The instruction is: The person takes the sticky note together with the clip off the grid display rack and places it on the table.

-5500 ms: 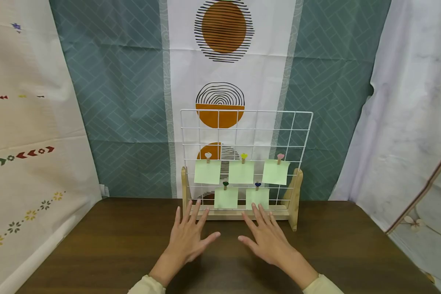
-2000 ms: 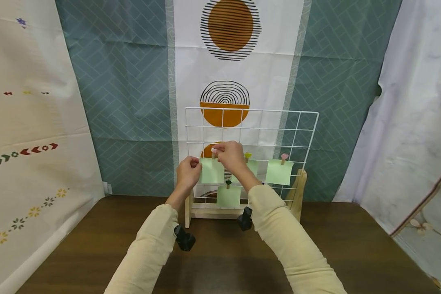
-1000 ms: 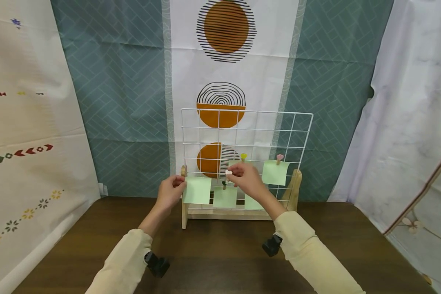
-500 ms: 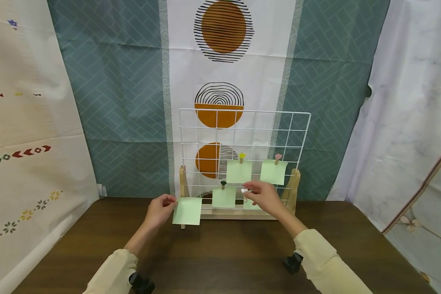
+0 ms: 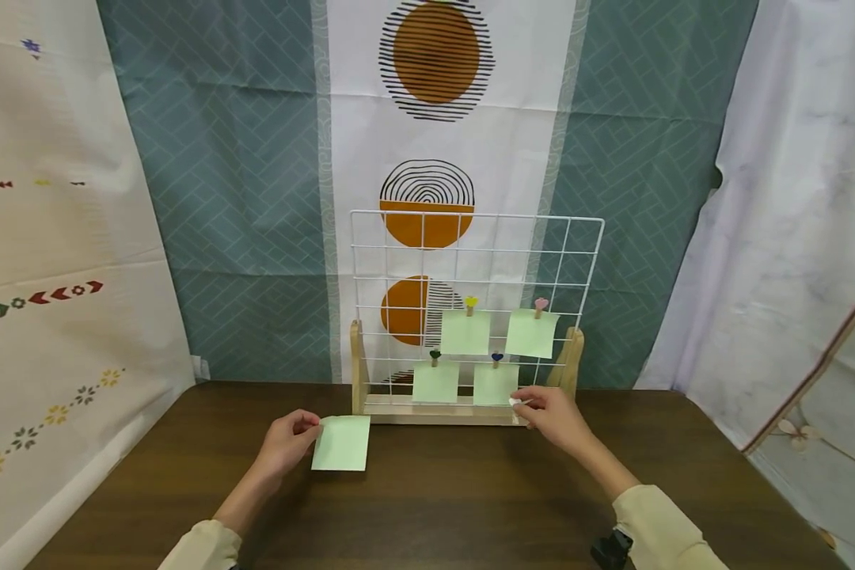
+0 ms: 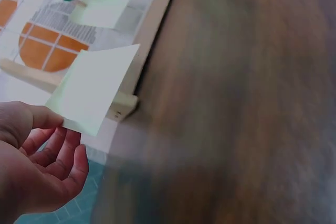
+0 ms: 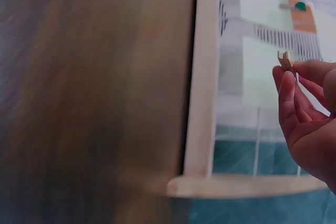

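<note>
My left hand pinches a pale green paper note by its left edge, held over the table in front of the rack's left foot. In the left wrist view thumb and fingers grip one corner of the note. My right hand pinches a small clothespin with a white heart, near the rack's right side; its wooden tips stick out past the fingertips in the right wrist view. Behind stands a white wire grid rack on wooden feet, with several green notes clipped on it.
Heart clothespins in yellow, pink, dark green and dark blue hold notes on the grid. The dark wooden table extends in front. Patterned cloths hang behind and at both sides.
Both hands went to the upper-left note; the white-heart clothespin came off the grid in my right hand. My left hand drew the note down and left, while my right moved down and right.
</note>
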Motion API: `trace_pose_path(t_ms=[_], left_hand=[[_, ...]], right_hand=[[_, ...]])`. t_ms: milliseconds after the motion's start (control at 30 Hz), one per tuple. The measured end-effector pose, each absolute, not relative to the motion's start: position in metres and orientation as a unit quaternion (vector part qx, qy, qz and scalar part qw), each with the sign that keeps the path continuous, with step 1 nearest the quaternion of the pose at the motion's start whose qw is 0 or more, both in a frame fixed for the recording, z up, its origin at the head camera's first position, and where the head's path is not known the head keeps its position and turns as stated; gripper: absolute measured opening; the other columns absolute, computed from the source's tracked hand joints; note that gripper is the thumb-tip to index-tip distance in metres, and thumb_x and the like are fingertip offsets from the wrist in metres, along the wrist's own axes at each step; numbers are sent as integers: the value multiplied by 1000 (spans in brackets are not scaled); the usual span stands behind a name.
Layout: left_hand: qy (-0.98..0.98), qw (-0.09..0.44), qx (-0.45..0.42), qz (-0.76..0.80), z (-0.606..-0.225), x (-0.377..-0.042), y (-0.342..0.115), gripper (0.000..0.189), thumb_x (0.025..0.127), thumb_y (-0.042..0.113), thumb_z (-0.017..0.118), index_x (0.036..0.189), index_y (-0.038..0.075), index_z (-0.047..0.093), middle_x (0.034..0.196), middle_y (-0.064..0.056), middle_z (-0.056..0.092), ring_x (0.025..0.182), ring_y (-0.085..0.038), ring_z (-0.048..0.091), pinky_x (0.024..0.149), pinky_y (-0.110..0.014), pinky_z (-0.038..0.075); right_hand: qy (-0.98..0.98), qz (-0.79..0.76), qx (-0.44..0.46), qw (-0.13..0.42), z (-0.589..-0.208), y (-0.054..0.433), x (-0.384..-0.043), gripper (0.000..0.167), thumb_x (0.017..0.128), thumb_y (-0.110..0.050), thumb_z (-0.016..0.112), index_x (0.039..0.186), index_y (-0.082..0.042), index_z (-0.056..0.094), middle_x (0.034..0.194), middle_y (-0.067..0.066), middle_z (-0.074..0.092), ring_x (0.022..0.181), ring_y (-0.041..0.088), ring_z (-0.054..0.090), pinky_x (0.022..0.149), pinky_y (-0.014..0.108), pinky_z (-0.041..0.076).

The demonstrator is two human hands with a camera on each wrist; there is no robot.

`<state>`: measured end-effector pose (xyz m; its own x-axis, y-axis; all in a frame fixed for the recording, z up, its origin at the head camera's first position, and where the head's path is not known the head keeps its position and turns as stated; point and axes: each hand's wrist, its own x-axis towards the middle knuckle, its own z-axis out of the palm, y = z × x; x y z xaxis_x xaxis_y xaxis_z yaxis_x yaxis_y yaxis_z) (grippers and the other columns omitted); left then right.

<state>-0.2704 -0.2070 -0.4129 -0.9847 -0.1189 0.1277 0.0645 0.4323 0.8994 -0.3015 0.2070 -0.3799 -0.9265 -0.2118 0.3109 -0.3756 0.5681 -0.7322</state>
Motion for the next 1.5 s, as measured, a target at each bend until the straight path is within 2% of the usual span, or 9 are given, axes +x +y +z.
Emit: trace_pose_path(t_ms=[100, 200, 300, 400, 700, 933, 1200, 1500], left_hand=[[-849, 76, 22, -522, -419, -269, -212, 14, 93, 4, 59, 100, -7, 60, 85, -10, 58, 75, -23, 53, 63, -34, 49], [-856, 71, 25, -512, -424, -268, -216, 13, 93, 4, 59, 99, -7, 60, 85, -9, 57, 73, -22, 52, 60, -33, 48], [-861, 73, 26, -503, -427, -268, -219, 11, 92, 3, 58, 99, -6, 60, 85, -9, 56, 73, -22, 51, 58, -33, 47], [-866, 77, 23, -493, -428, -267, -223, 11, 92, 2, 58, 99, -5, 60, 86, -9, 56, 73, -22, 50, 58, -32, 47], [-884, 71, 20, -461, -431, -265, -229, 12, 90, 2, 59, 99, -6, 60, 83, -7, 56, 72, -21, 51, 60, -32, 45], [-900, 73, 17, -429, -438, -266, -232, 10, 87, 2, 61, 95, -5, 63, 80, -5, 57, 77, -21, 52, 64, -32, 42], [-907, 76, 12, -414, -443, -265, -231, 7, 85, 1, 63, 90, -3, 63, 77, -3, 57, 73, -20, 51, 64, -32, 42], [-918, 85, 2, -387, -441, -267, -229, 6, 83, 0, 65, 87, -4, 64, 76, -3, 58, 72, -20, 52, 65, -34, 45]], right_hand=[[-886, 429, 147, 102, -390, 222, -297, 19, 90, -6, 67, 106, 4, 69, 92, 11, 69, 67, 22, 63, 59, 35, 54], [-889, 428, 129, 104, -399, 237, -292, 18, 88, -6, 69, 103, 4, 70, 92, 12, 69, 66, 21, 63, 57, 32, 53], [-888, 433, 118, 98, -407, 250, -289, 16, 86, -3, 70, 100, 5, 70, 84, 11, 68, 62, 17, 58, 53, 26, 48], [-890, 430, 118, 95, -412, 261, -287, 16, 86, -2, 69, 99, 6, 70, 82, 9, 67, 62, 16, 58, 55, 25, 49], [-898, 411, 137, 74, -418, 285, -283, 20, 88, -5, 68, 103, 8, 68, 95, 16, 69, 78, 20, 64, 57, 28, 53], [-903, 395, 159, 49, -426, 303, -284, 17, 89, -6, 66, 100, 7, 68, 95, 17, 69, 81, 19, 64, 57, 28, 53], [-914, 379, 145, 26, -429, 317, -290, 15, 88, -2, 66, 98, 9, 67, 96, 20, 68, 86, 30, 64, 58, 30, 54], [-913, 384, 139, 18, -429, 322, -290, 15, 87, -2, 66, 98, 9, 67, 95, 19, 68, 80, 22, 62, 58, 31, 53]])
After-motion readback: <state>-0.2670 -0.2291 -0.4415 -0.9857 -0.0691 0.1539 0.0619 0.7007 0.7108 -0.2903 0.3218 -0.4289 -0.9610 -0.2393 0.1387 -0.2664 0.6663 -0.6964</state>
